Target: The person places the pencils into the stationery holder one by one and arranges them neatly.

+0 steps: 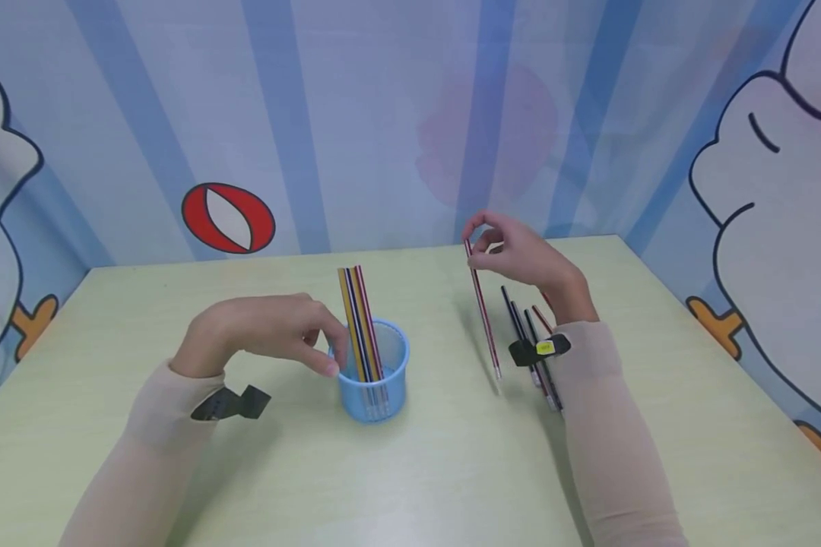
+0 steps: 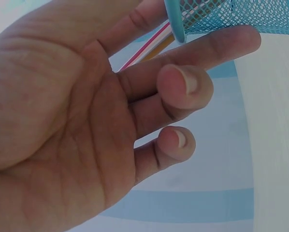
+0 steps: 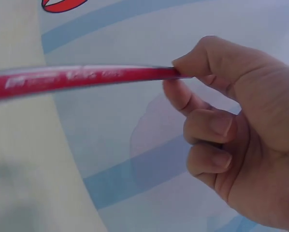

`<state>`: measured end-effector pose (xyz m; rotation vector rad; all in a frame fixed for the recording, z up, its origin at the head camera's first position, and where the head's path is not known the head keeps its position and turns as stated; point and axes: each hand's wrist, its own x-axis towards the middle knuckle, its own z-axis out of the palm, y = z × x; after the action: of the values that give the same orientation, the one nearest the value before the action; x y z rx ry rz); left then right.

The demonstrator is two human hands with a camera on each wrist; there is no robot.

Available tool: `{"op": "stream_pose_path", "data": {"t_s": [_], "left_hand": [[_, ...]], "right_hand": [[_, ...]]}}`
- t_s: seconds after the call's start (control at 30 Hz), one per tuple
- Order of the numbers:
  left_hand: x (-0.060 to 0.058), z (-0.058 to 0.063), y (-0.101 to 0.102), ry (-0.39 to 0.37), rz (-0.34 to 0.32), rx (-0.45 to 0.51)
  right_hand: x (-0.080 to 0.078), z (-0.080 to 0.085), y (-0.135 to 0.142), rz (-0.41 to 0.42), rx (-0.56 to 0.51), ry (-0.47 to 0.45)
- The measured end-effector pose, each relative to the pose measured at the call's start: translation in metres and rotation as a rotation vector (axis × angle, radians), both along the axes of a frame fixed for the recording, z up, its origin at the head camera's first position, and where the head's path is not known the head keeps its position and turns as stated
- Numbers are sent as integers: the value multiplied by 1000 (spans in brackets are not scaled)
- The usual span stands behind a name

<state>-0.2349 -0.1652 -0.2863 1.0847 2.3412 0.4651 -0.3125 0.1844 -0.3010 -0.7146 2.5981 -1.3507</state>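
A light blue mesh pencil cup (image 1: 397, 384) stands upright on the table, holding several pencils (image 1: 359, 319) with yellow, dark and red barrels. My left hand (image 1: 267, 330) grips the cup's near-left rim; in the left wrist view, fingers of the left hand (image 2: 96, 125) lie on either side of that rim (image 2: 175, 19). To the right of the cup, my right hand (image 1: 520, 251) pinches a red striped pencil (image 1: 483, 315) near its upper end between thumb and index finger. The pencil hangs steeply, its lower tip close above the table. White lettering marks its red barrel (image 3: 81, 79).
Several dark and red pencils (image 1: 513, 311) lie on the table beneath my right wrist, partly hidden by it. The pale table (image 1: 445, 471) ends at a blue striped backdrop (image 1: 369, 121) with cartoon figures, which also rises at both sides.
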Motion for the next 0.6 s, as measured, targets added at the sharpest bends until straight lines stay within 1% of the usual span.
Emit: {"op": "stream_pose_path", "data": {"t_s": [0.13, 0.27, 0.4, 0.47, 0.6], "left_hand": [[0, -1, 0, -7, -2, 11], [1, 0, 0, -12, 8, 10], [2, 2, 1, -7, 19, 11], [2, 2, 1, -6, 24, 9], [2, 2, 1, -16, 33, 8]], "right_hand": [[8, 12, -3, -35, -81, 70], [18, 25, -10, -52, -183, 131], [27, 37, -18, -38, -319, 186], [31, 41, -20, -29, -384, 195], [38, 45, -24, -29, -520, 181]]}}
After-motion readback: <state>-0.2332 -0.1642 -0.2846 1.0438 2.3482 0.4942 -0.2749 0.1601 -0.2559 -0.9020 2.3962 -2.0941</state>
